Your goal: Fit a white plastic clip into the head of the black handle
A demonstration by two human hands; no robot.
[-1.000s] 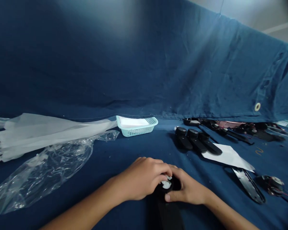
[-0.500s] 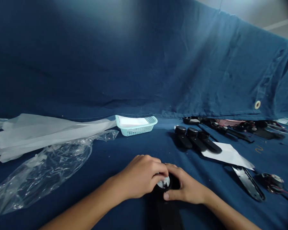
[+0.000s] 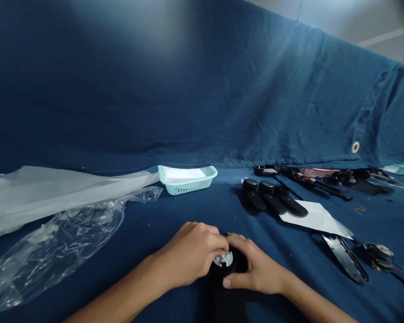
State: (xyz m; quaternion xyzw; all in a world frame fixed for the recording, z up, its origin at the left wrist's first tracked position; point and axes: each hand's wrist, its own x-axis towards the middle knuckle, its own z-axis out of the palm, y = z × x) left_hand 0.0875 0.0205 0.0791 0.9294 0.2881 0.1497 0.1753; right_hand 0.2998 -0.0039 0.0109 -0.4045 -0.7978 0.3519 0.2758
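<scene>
Low in the middle lies a black device with a long handle and a round head [image 3: 225,296], its handle running toward me. Set in the round head is a light grey plastic disc [image 3: 225,259] with small raised parts. My left hand [image 3: 198,251] is closed at the disc's left edge, fingertips bent down onto it; its thumb tip is partly hidden. My right hand [image 3: 252,264] curves around the right side of the head, thumb on the near side and fingers on the far side, gripping it.
A mint plastic basket [image 3: 188,184] holding white paper stands at the back. Several similar black handled devices [image 3: 272,197] lie right of it, one on white paper [image 3: 314,219]. A long black shell [image 3: 346,260] and a motor-like part with wires [image 3: 379,255] lie right. Clear plastic bags [image 3: 70,233] spread left.
The view has shifted slightly, so surroundings sit a little further left. Both hands remain at the round head, the left still on the grey disc and the right still around the head.
</scene>
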